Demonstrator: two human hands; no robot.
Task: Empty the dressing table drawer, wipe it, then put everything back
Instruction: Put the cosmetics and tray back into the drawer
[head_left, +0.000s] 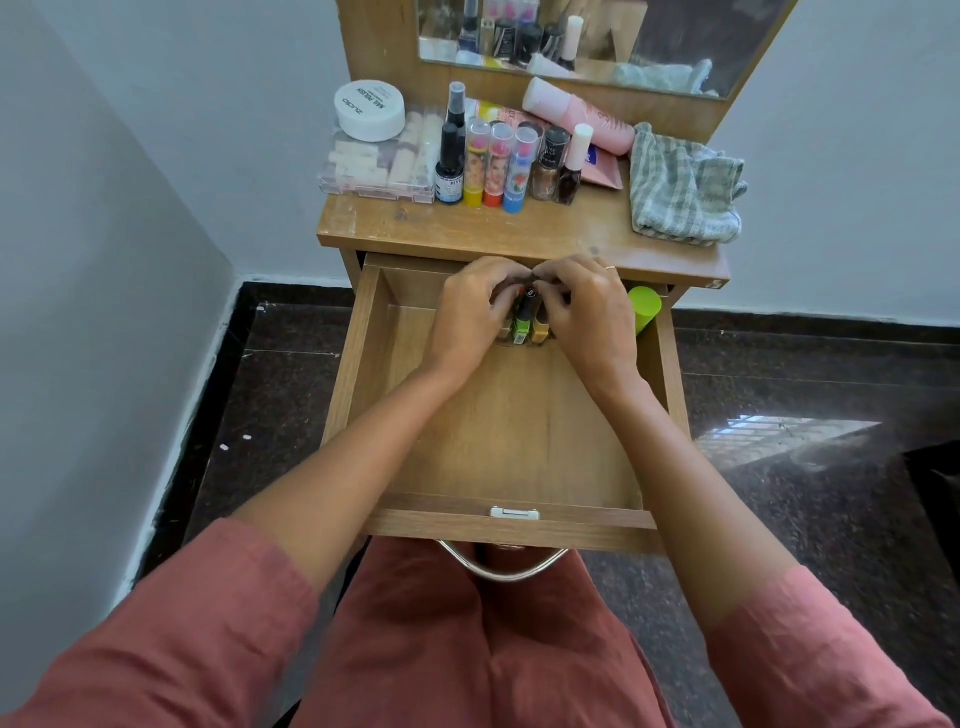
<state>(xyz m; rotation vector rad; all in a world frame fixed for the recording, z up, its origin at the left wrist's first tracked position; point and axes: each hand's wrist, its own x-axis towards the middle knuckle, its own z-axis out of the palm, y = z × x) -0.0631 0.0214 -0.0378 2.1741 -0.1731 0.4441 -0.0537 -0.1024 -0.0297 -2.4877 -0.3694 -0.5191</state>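
left hand (470, 312) and right hand (589, 317) grip little bottles (522, 325) in the drawer (358, 364). most things sit on the desk (519, 228). much seems left.

**Legible Markings on the Dressing Table**

White jar (370, 109): lid reads "ZUDIO" and "NAIL POLISH", upside down to the viewer; a smaller line beside them is too fine to read. Spray bottle (451, 156): label lettering blurred. Dark polish cap (554, 144): pale print, illegible. Pink tube (582, 117): script, illegible. Drawer bottles (523, 319): one black cap bears a mark too small to read
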